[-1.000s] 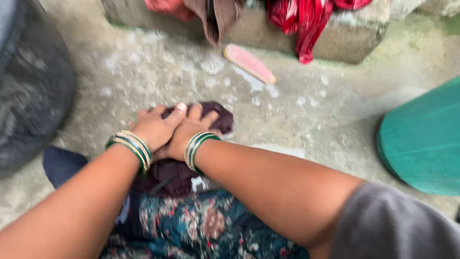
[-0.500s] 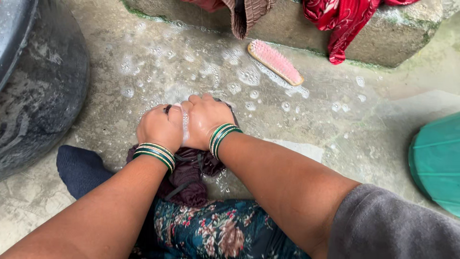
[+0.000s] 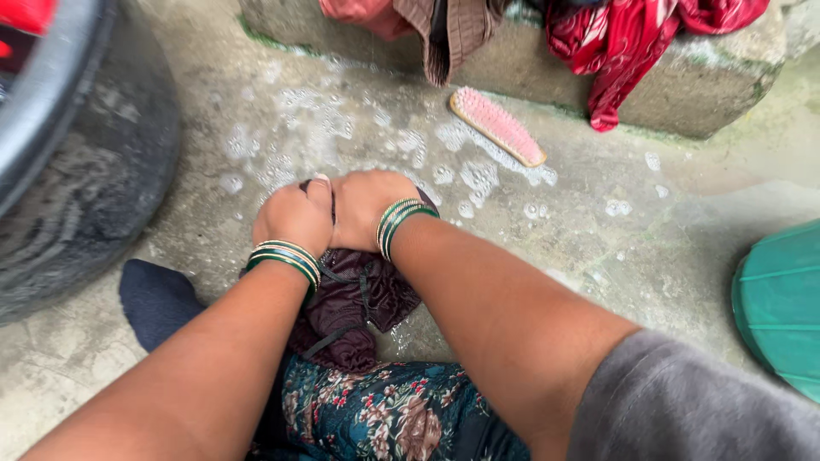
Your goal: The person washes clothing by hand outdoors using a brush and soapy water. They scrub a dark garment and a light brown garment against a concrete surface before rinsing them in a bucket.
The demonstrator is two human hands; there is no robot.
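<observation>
— Talk me through your hands

— Both are balled into fists, side by side and touching. My left hand (image 3: 295, 218) and my right hand (image 3: 369, 207) each clench a bunch of the dark maroon garment (image 3: 354, 299), pressing it down onto the wet concrete floor (image 3: 598, 239)

— Why knuckles together?

— That traps the cloth between them, so the fabric rubs on itself. The rest trails back toward my knees, over the floral cloth (image 3: 384, 410) on my lap

— And around you?

— Suds dot the floor ahead. The pink scrub brush (image 3: 497, 126) lies bristles up near the stone ledge (image 3: 683, 81), within reach. A red cloth (image 3: 623, 51) hangs over that ledge, the black tub (image 3: 77, 171) sits left, the green tub (image 3: 781, 307) right
</observation>
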